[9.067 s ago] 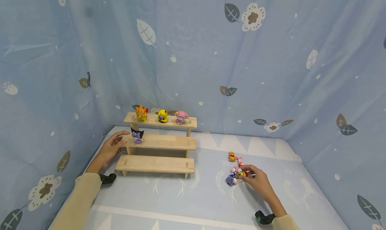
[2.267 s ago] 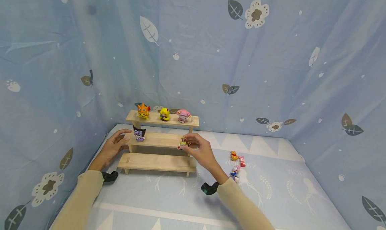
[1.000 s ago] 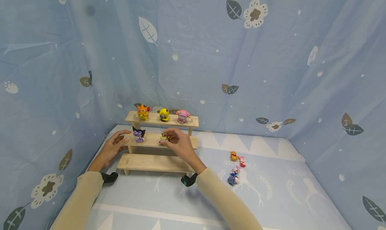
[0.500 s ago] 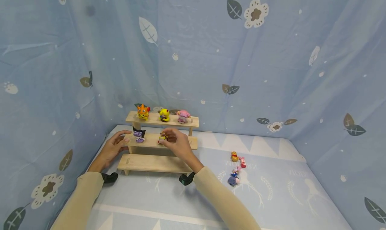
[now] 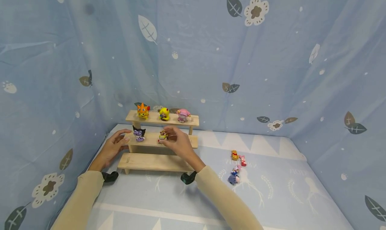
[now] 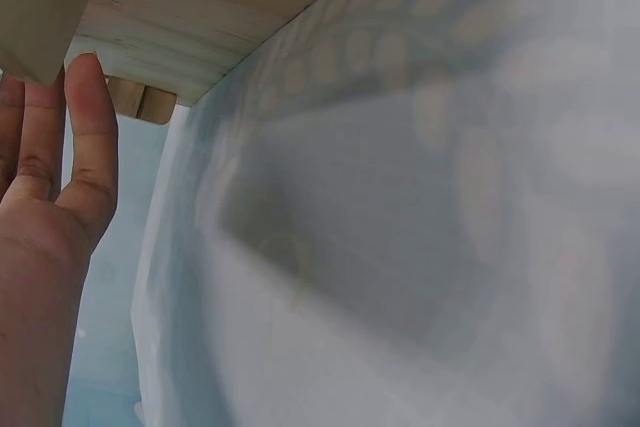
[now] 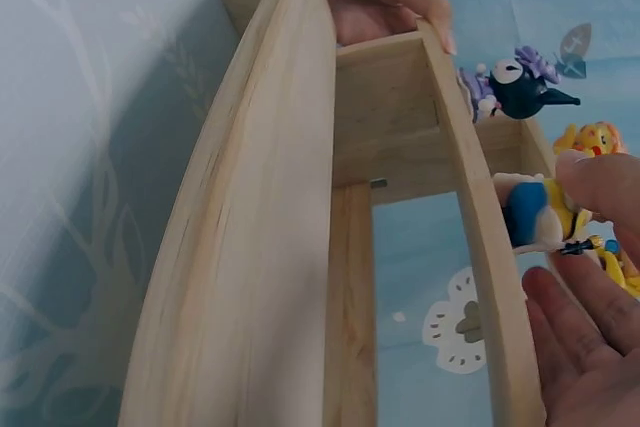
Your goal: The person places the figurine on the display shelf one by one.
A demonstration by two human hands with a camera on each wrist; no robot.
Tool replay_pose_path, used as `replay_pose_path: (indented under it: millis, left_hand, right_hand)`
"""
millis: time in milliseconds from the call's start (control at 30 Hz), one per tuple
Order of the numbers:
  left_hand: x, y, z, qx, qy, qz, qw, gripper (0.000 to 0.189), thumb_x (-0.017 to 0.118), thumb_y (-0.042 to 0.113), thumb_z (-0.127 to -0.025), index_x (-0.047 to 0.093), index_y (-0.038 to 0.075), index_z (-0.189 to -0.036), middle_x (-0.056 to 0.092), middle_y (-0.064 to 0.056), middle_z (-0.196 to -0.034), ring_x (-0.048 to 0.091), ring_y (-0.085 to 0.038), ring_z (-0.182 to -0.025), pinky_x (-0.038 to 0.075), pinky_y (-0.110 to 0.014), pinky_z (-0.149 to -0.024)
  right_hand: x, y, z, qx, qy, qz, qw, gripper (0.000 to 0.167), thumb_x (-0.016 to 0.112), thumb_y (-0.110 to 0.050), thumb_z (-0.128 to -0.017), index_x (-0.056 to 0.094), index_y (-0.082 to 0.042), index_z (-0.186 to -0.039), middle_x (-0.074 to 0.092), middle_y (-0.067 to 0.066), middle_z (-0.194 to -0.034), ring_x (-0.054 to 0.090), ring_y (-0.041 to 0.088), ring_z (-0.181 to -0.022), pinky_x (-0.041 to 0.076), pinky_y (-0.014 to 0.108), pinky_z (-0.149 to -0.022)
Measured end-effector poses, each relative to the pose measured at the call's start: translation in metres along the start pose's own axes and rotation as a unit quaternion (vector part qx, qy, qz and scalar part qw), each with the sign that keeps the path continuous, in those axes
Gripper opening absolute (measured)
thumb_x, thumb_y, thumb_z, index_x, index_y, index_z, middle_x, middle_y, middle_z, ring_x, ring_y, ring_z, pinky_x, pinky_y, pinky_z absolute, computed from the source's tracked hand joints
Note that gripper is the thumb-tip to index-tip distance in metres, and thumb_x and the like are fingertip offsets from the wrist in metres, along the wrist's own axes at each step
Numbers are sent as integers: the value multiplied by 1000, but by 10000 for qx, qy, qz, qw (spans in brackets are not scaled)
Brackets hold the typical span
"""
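A three-tier wooden display shelf (image 5: 153, 159) stands on the cloth. My left hand (image 5: 112, 149) holds the left end of its middle tier; in the left wrist view the fingers (image 6: 92, 137) reach up against the wood. With thumb and fingers my right hand (image 5: 180, 144) pinches a small yellow-and-white figurine (image 5: 163, 136) at the middle of that tier. The right wrist view shows the figurine's blue-and-yellow back (image 7: 535, 212) by the plank. Left of it stands a black-and-purple figurine (image 5: 139, 134). On the top tier are an orange-hooded figurine (image 5: 143, 111), a yellow-haired one (image 5: 164, 114) and a pink one (image 5: 183, 115).
On the cloth to the right lie a yellow bear figurine (image 5: 234, 155), a pink-and-red one (image 5: 242, 160), a white-blue-pink one (image 5: 236, 170) and a dark blue one (image 5: 233, 179). A patterned blue curtain (image 5: 193, 55) hangs behind and at both sides.
My right hand took the yellow-and-white figurine from the group on the cloth and carried it left onto the middle tier. In the last half second it barely moves. My left hand stays put.
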State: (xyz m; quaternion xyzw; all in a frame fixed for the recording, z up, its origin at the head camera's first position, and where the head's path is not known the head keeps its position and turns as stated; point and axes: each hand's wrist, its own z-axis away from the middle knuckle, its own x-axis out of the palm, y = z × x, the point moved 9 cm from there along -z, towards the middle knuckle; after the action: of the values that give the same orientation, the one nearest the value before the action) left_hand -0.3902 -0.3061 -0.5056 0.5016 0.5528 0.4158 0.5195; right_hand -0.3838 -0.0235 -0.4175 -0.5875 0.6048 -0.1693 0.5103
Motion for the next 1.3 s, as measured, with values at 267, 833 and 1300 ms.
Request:
replay_pose_path:
  millis: [267,833,1300]
  left_hand:
    - [2,2,-4,100,16,-71,9999,50,62,37,-104,49,19,-149,56,-1,-123,61,-12,-106,55,-44,-93]
    - [2,1,-2,-42,7,-96,9999,55,62,41,-104,46,20,-152,49,-7,-136,58,-10,-109,55,-43,-94]
    - [1,-3,-2,40,61,14,10000,50,63,41,-103,50,24,-148,53,0,-129,58,-12,-108,57,-32,-88]
  right_hand:
    - [-22,-4,12,-213,60,153,9996,49,81,-14,-92,59,-19,-136,68,6,-126,64,18,-117,54,33,-98]
    - [-98,5,61,-313,516,567,9966,39,79,-15,-93,65,-11,-129,70,0,-116,67,17,-107,59,40,-88]
    - [-153,39,120,412,878,848,9917,40,82,-24,-91,65,-18,-127,70,-4,-116,67,14,-106,58,36,-90]
